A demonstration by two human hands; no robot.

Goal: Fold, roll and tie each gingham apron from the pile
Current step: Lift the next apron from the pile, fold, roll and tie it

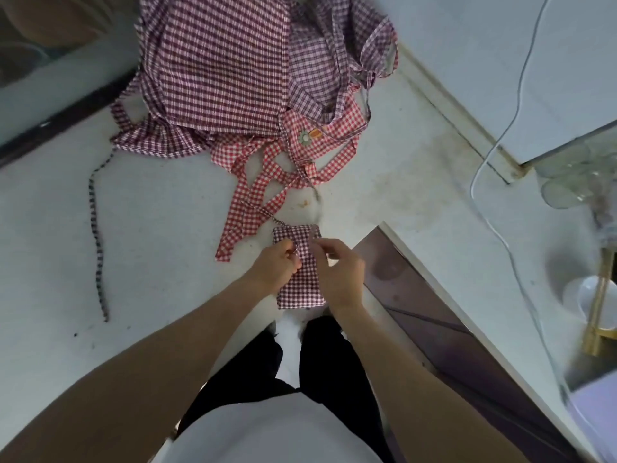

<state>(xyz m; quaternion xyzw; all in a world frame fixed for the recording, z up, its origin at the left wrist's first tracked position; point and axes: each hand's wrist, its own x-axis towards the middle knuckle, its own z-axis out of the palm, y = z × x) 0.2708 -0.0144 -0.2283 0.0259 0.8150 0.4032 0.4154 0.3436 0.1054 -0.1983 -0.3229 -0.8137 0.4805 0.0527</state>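
Observation:
A rolled dark-red gingham apron (pixel 302 282) lies on the white counter near its front edge. My left hand (pixel 275 265) pinches a thin tie strap at the roll's upper left. My right hand (pixel 337 269) pinches the other strap end at the roll's upper right. Both straps run up from the roll toward the pile. Further back lies the pile of gingham aprons (pixel 220 71), dark maroon ones on top. A brighter red apron (pixel 310 135) with a small flower patch spreads its wide straps toward the roll.
A long dark strap (pixel 95 228) trails down the counter at left. A white cable (pixel 500 135) runs along the right side. A white bowl with chopsticks (pixel 587 295) and glassware (pixel 574 182) stand at far right. The counter's cut-out edge (pixel 434 275) drops off right of my hands.

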